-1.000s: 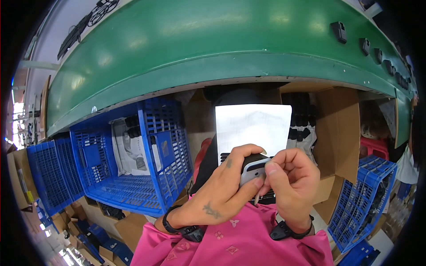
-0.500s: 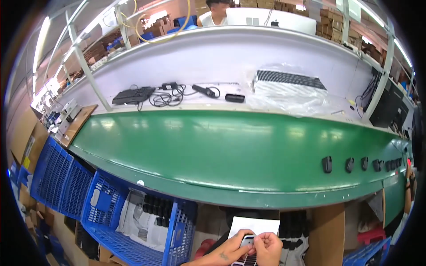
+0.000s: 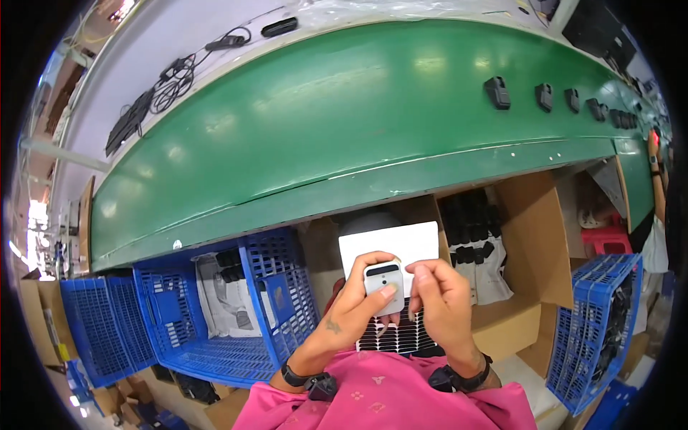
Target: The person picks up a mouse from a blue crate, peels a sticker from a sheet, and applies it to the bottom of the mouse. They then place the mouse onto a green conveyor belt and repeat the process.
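Observation:
My left hand [image 3: 352, 301] is closed around a small silver-white device [image 3: 385, 287] with rounded corners, a dark strip along its top and a small dark dot. Its thumb presses on the device's front. Just right of the device, my right hand [image 3: 443, 297] is closed with bent fingers, its fingertips near the device's edge. Whether they pinch anything small cannot be made out. Behind and below the hands lie a white sheet [image 3: 401, 240] and a dark sheet with rows of thin white lines [image 3: 394, 337], partly covered by my hands.
A green bench [image 3: 301, 129] spans the front, with several black devices [image 3: 497, 93] at its right. At left stands a blue crate [image 3: 215, 351]. To the right are an open carton [image 3: 534, 244] of black pieces and another blue crate [image 3: 595, 333]. Black cables [image 3: 172, 82] lie at the back.
The view has tilted down, bringing both hands higher in the picture. The right fingers have come away from the device to its right, and more of its front shows in my left hand.

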The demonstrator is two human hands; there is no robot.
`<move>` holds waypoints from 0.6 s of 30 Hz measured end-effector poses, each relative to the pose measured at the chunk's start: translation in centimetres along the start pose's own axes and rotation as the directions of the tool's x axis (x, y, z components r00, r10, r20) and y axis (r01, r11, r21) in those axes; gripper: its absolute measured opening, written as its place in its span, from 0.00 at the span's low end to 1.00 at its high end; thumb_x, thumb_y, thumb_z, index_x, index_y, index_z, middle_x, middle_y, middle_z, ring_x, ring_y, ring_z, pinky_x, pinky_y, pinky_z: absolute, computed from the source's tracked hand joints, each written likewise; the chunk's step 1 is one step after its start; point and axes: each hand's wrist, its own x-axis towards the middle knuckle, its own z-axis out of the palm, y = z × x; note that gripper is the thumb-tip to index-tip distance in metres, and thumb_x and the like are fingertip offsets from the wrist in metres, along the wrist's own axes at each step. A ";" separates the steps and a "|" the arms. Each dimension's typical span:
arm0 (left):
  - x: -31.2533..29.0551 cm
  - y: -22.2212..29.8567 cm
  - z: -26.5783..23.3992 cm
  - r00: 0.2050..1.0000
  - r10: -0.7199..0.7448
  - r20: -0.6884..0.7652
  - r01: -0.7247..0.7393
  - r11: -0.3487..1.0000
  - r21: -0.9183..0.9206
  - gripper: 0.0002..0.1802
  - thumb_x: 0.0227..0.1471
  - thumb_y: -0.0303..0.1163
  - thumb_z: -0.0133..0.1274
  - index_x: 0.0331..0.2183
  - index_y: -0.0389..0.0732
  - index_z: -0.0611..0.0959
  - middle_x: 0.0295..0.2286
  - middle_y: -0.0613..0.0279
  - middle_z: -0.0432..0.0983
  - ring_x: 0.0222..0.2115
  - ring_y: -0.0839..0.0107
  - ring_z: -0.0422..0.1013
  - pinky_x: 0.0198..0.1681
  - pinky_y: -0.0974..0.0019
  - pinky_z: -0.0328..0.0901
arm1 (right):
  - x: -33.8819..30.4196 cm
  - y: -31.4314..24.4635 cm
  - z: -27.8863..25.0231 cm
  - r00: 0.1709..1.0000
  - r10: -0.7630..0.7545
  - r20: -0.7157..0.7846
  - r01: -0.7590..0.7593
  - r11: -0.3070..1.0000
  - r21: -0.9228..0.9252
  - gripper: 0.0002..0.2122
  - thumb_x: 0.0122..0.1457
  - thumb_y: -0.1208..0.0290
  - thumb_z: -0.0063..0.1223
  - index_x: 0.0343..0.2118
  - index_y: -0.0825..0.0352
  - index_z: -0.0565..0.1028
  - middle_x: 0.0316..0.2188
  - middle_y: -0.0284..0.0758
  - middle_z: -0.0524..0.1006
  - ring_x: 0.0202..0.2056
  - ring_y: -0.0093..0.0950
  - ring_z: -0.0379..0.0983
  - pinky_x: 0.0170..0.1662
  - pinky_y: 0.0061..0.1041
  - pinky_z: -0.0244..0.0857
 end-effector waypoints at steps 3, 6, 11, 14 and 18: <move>-1.5 -2.3 -0.2 0.993 0.079 -0.088 -0.066 0.987 0.146 0.26 0.59 0.32 0.45 0.55 0.40 0.57 0.39 0.58 0.69 0.28 0.72 0.71 0.30 0.71 0.68 | -1.2 0.7 1.0 0.980 -0.200 0.009 0.194 0.936 -0.295 0.10 0.60 0.71 0.48 0.30 0.74 0.75 0.15 0.29 0.71 0.18 0.17 0.66 0.21 0.18 0.60; -0.9 -5.3 -1.2 0.958 0.287 0.009 -0.268 0.882 0.388 0.25 0.59 0.32 0.45 0.56 0.42 0.59 0.34 0.59 0.71 0.27 0.73 0.71 0.32 0.70 0.68 | -1.5 2.2 1.4 0.980 -0.197 -0.011 0.179 0.911 -0.371 0.11 0.54 0.67 0.56 0.27 0.73 0.75 0.17 0.40 0.75 0.19 0.23 0.72 0.24 0.24 0.64; -2.6 -5.3 -0.8 0.989 0.141 0.039 -0.146 0.972 0.184 0.23 0.60 0.32 0.44 0.55 0.41 0.61 0.27 0.61 0.72 0.26 0.75 0.70 0.31 0.71 0.67 | -1.7 3.6 0.6 0.985 -0.164 0.057 0.173 0.903 -0.393 0.12 0.53 0.66 0.58 0.29 0.73 0.75 0.19 0.40 0.76 0.20 0.23 0.73 0.26 0.24 0.66; -3.4 -6.3 -1.0 0.980 0.197 0.010 -0.197 0.976 0.093 0.21 0.61 0.30 0.43 0.54 0.41 0.60 0.32 0.56 0.72 0.26 0.72 0.72 0.30 0.69 0.70 | -2.8 1.1 1.1 0.940 -0.268 0.209 0.338 0.802 -0.492 0.09 0.61 0.70 0.45 0.31 0.73 0.72 0.22 0.45 0.74 0.22 0.34 0.73 0.27 0.27 0.65; -5.7 -6.4 0.9 0.907 0.380 -0.182 -0.388 0.922 -0.010 0.19 0.62 0.31 0.39 0.53 0.41 0.58 0.50 0.55 0.67 0.25 0.74 0.71 0.27 0.72 0.69 | -4.0 4.0 1.4 0.945 -0.270 0.186 0.324 0.859 -0.396 0.10 0.59 0.70 0.44 0.32 0.73 0.72 0.27 0.51 0.74 0.30 0.45 0.74 0.32 0.35 0.65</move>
